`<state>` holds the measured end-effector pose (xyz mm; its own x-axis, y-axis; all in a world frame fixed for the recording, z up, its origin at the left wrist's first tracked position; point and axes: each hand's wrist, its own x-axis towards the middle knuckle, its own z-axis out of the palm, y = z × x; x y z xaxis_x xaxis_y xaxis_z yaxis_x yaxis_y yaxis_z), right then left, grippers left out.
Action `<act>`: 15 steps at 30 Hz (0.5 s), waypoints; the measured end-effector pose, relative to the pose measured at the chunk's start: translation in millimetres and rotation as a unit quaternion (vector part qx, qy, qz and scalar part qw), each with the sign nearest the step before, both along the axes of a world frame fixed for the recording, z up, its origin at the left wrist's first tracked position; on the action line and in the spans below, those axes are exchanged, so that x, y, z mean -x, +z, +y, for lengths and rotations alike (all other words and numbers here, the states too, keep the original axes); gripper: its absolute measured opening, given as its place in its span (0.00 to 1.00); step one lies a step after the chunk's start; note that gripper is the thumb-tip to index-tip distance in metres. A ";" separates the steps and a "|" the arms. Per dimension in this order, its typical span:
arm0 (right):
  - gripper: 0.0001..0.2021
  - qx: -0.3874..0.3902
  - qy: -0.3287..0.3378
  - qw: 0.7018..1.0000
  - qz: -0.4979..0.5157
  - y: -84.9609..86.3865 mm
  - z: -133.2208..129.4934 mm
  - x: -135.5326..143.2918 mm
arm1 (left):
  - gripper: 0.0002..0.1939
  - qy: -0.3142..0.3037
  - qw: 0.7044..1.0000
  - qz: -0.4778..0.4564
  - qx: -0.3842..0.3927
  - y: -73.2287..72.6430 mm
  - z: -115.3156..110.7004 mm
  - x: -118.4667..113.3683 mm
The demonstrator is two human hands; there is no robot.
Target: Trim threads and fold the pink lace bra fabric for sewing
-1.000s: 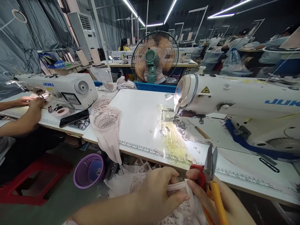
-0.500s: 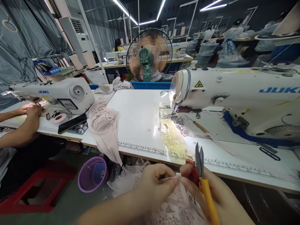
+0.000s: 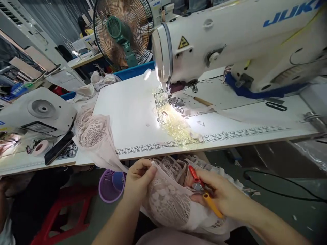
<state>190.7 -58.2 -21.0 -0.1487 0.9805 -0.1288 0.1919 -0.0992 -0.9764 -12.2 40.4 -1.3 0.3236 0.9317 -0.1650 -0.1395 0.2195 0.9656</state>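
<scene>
The left hand (image 3: 139,177) pinches the edge of the pink lacy cloth (image 3: 170,200) between thumb and finger. The right hand (image 3: 217,190) holds the scissors (image 3: 198,185) and the same cloth, which lies over the person's lap, below the white table (image 3: 127,112).

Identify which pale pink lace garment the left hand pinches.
The pale pink lace garment on the lap; the left hand pinches its edge. The lace garment draped off the white table is unheld.
</scene>
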 end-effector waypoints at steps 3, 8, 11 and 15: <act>0.09 -0.022 -0.014 1.000 0.001 -3.2 -2.9 2.2 | 0.12 0.017 1.000 0.013 -0.017 -2.0 3.2 2.7; 0.09 -0.069 -0.010 0.998 -0.007 -4.8 -3.5 6.5 | 0.13 0.041 0.998 0.037 -0.036 -4.9 5.9 -0.2; 0.09 -0.095 -0.010 0.995 -0.025 -7.7 -5.6 10.3 | 0.13 0.049 0.997 0.041 -0.031 -4.8 6.2 -1.6; 0.10 -0.111 -0.007 0.993 -0.051 -12.6 -15.2 16.7 | 0.12 0.031 0.998 0.053 -0.014 2.6 5.8 -0.3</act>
<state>174.0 -73.3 -33.6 -0.1312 0.9884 0.0762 0.2914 0.1119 -0.9500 -11.9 46.2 1.3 0.2478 0.9538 -0.1699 -0.0481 0.1873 0.9811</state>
